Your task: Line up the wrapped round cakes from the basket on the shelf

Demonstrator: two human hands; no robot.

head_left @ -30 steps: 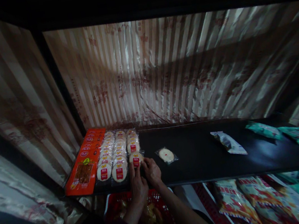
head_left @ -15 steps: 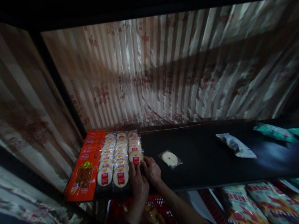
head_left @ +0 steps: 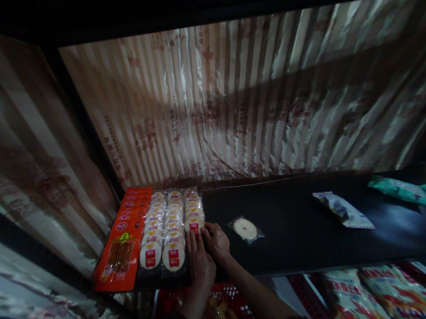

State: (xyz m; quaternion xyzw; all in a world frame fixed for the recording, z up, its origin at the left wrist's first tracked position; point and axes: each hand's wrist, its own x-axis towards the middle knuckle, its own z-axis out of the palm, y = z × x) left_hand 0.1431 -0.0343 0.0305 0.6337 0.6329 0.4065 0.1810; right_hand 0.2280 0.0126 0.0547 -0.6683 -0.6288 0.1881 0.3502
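Observation:
Three overlapping rows of round white crackers in clear wrappers with red labels lie on the dark shelf [head_left: 289, 244]. At the near end of the right-hand row is a wrapped cracker [head_left: 194, 225]. My left hand [head_left: 201, 265] lies over its near part, fingers stretched out flat. My right hand [head_left: 217, 243] is closed, with bent fingers pinching at the packet's right edge; the fingertips are partly hidden. Left of the hands, the front cracker [head_left: 173, 255] of the middle row faces up. A single wrapped cracker [head_left: 244, 228] sits apart, to the right of my right hand.
Overlapping orange snack packets [head_left: 117, 256] line the shelf's left end. A white pouch [head_left: 344, 210] and green packets [head_left: 399, 190] lie at the right. Below stand a red basket [head_left: 246, 312] and several snack bags [head_left: 351, 296]. A striped sheet [head_left: 205, 107] hangs behind.
The view has shifted slightly. My left hand's fingers lie flatter and closer together on the cracker packet; my right hand stays at its edge.

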